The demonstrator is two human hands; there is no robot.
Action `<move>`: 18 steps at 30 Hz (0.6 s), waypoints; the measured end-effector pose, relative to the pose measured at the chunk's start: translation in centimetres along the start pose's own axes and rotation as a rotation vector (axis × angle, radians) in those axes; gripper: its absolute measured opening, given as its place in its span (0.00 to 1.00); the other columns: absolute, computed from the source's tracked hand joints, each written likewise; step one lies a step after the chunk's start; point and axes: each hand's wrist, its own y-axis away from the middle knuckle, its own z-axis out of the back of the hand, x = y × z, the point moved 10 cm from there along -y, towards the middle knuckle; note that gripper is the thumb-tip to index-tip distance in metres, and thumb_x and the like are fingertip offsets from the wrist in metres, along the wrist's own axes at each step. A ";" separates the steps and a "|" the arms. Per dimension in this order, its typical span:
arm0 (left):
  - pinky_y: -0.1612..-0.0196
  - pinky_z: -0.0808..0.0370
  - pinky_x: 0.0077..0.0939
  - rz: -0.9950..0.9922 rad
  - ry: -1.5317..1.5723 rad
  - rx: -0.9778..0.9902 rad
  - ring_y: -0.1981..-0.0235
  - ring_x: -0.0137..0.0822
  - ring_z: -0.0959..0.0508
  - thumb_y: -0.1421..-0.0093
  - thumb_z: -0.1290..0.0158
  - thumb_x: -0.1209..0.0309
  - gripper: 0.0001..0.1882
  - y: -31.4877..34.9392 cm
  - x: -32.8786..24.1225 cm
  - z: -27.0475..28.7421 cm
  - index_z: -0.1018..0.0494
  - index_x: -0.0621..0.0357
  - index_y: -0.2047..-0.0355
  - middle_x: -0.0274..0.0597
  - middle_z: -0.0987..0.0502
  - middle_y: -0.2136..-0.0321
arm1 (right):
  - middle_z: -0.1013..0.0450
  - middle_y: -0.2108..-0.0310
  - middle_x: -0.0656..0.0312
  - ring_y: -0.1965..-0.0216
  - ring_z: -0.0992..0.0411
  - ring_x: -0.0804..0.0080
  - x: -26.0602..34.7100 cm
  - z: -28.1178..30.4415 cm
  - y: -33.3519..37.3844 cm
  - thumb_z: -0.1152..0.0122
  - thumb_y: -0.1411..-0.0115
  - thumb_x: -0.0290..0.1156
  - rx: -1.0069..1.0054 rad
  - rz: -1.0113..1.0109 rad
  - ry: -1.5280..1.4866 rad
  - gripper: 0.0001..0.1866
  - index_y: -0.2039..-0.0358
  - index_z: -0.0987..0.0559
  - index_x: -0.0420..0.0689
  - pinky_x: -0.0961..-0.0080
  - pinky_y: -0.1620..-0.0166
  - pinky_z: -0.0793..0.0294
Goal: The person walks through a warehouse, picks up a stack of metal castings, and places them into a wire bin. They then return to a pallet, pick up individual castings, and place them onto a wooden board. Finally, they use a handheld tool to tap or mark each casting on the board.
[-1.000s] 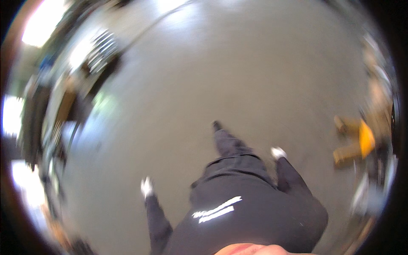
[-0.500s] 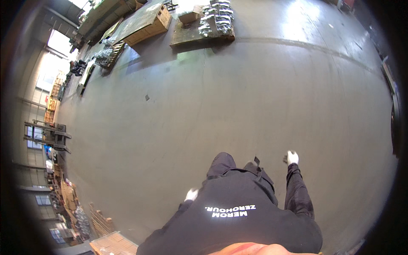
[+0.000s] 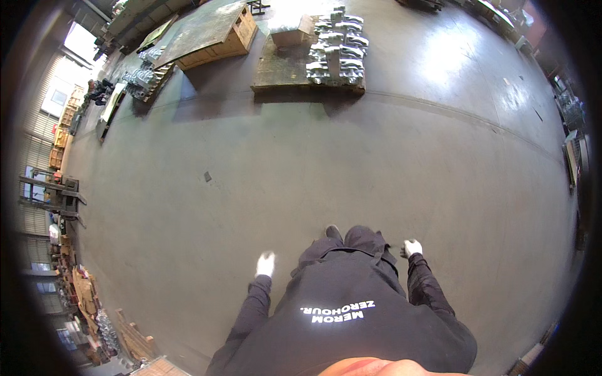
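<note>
My left hand (image 3: pixel 266 264), in a white glove, hangs away from my body over the grey floor. Motion smears its fingers, and nothing held shows. Close beside my right hip is my right hand (image 3: pixel 412 248), gloved in white too. Its fingers look curled in, with a small dark patch at them; whether that is part of the glove or a held thing, I cannot make out. Neither hand touches anything around it. Below my dark top, one shoe (image 3: pixel 333 232) shows past the trouser leg.
Ahead stands a pallet (image 3: pixel 279 67) bearing stacked silvery metal castings (image 3: pixel 337 53) and a cardboard box (image 3: pixel 292 31). A wooden crate (image 3: pixel 216 50) is left of it. Fork arms (image 3: pixel 59 194) jut out at the far left. A small dark scrap (image 3: pixel 207 177) lies on the floor.
The pallet of castings and the crate appear larger and nearer. My left hand has swung forward from beside my body; my right hand has drawn back and closer to my hip.
</note>
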 end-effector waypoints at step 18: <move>0.51 0.28 0.32 0.100 -0.038 -0.086 0.54 0.42 0.23 0.39 0.50 0.63 0.21 -26.8 -31.1 6.2 0.28 0.63 0.50 0.51 0.22 0.58 | 0.26 0.72 0.53 0.76 0.26 0.63 66.9 -43.0 -21.5 0.46 0.41 0.35 0.260 0.231 0.120 0.20 0.51 0.29 0.40 0.63 0.71 0.22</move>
